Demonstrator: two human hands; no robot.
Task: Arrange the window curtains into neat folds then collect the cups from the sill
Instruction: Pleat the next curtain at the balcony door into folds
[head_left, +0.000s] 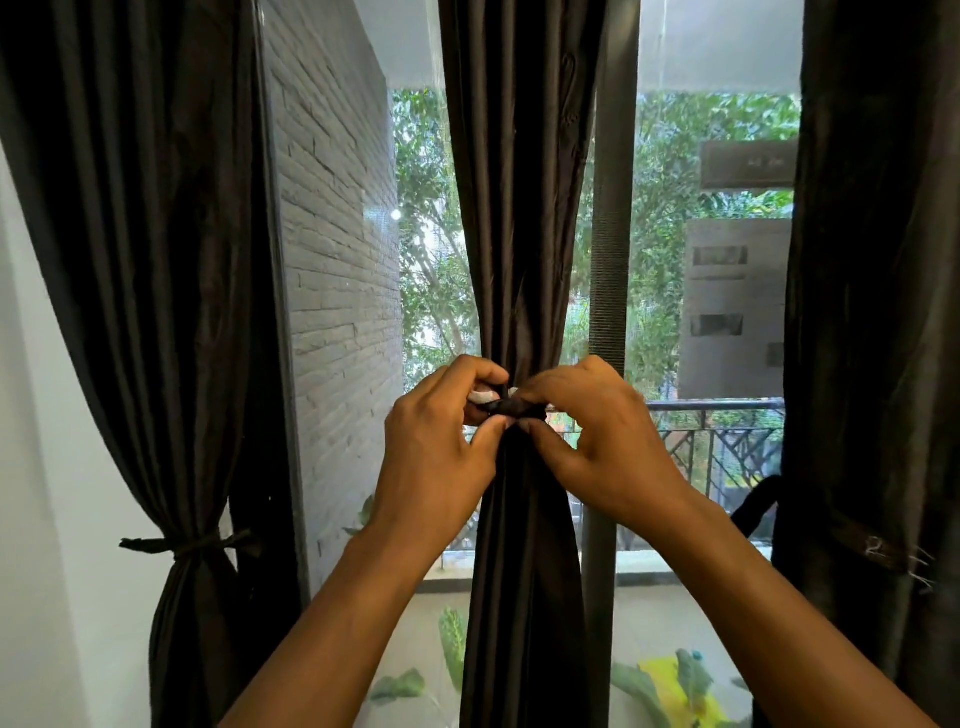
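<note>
Two bare forearms are reaching up from the bottom edge toward the middle curtain (519, 234), which is hanging gathered into a narrow dark column in front of the window; a grey upright window post (610, 260) is standing just beside it on the right. At far left, the left curtain (156, 260) is hanging drawn in by a dark tie-back (192, 544) knotted round it low down; at far right, the right curtain (872, 312) is hanging loose, with frayed threads showing at its edge. Behind the glass, a pale brick wall (337, 260) is running along the left; green trees and a dark balcony railing (727, 447) are showing beyond; leafy plants are sitting low on the balcony floor.

Left hand (441, 441) is curling its fingers and thumb round a dark fabric tie (514, 408) wrapped about the middle curtain, with a bit of white cloth showing under the fingers; right hand (597, 441) is pinching the same tie from the other side, thumb beneath and fingers bent over it; both hands are meeting at the curtain's narrowest point. No cups or sill are showing in this view.
</note>
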